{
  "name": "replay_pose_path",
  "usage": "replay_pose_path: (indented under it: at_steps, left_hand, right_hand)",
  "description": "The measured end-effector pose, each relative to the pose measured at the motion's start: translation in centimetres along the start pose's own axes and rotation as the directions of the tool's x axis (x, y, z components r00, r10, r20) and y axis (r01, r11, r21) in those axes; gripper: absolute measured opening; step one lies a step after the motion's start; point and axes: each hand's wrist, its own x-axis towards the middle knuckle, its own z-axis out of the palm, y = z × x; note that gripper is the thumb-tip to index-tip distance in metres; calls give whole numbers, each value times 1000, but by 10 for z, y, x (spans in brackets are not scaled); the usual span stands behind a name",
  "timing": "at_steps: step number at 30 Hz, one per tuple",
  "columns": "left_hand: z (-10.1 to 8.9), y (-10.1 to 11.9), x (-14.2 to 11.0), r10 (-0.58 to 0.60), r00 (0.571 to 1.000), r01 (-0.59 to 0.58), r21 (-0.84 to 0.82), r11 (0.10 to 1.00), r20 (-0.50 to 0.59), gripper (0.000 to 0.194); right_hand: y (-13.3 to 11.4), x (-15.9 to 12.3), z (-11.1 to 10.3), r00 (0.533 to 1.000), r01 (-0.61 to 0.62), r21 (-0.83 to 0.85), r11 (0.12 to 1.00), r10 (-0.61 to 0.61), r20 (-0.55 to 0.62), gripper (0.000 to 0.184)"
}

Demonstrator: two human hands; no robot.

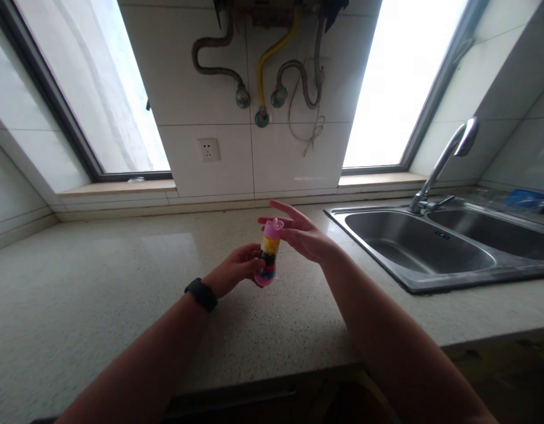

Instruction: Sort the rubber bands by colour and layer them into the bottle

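A small clear bottle with a pink lid and pink base stands nearly upright, tilted slightly to the right. Bands of yellow, black, red and blue show inside it, but what they are made of I cannot make out. My left hand, with a dark band on its wrist, has its fingers wrapped round the lower part. At the lid, my right hand is held with its fingers stretched out and apart. Its thumb is close to the lid's edge; whether it touches I cannot tell.
A speckled pale countertop lies under the hands. On the right is a double steel sink with a tall faucet. Something blue lies behind it. Hoses and a wall socket are on the tiled wall.
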Motion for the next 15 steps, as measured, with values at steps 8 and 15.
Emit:
replay_pose_path:
  at_steps: [8,15]
  left_hand:
    - [0,-3,6,130,983,-85,309,947,-128,42]
    - [-4,1,2,91,987,-76,115,990,-132,41]
  right_hand:
    - [25,16,8,950,37,-233,972,-107,-292,58]
    - [12,9,5,983,29,-34,999,-34,-181,69]
